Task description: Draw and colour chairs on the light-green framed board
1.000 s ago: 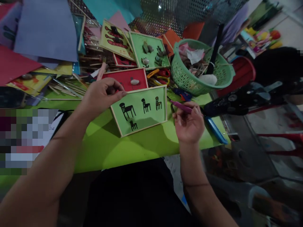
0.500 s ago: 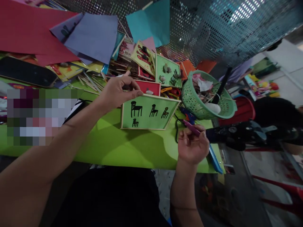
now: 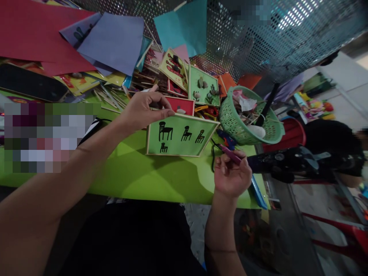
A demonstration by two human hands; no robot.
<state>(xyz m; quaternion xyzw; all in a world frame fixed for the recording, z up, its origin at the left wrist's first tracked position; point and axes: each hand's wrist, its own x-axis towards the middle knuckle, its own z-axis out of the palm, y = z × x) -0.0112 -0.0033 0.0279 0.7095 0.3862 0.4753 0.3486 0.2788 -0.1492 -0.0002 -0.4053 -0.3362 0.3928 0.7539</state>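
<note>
My left hand point(image 3: 146, 109) pinches the top edge of a green picture panel point(image 3: 179, 140), which stands tilted up on the green table point(image 3: 126, 172). Several black chairs are drawn on the panel, and thin wooden strips border it. To the right, my right hand point(image 3: 232, 174) is closed around a slim purple pen point(image 3: 229, 153), palm turned up, its tip toward the panel but apart from it. Behind the panel lies a small red framed picture point(image 3: 184, 106) with a pebble on it. A green picture with pebbles point(image 3: 202, 86) leans farther back.
A green plastic basket point(image 3: 244, 130) full of odds and ends stands at the right, by a blue glue gun point(image 3: 227, 140). Wooden sticks point(image 3: 109, 97), purple paper point(image 3: 112, 42) and red paper point(image 3: 34, 34) pile up behind. A dark phone-like slab point(image 3: 28, 82) lies left. Another person sits at right.
Both hands keep their grips, and the panel stays standing. The whole view has shifted only slightly; the pen and my right hand sit about as before.
</note>
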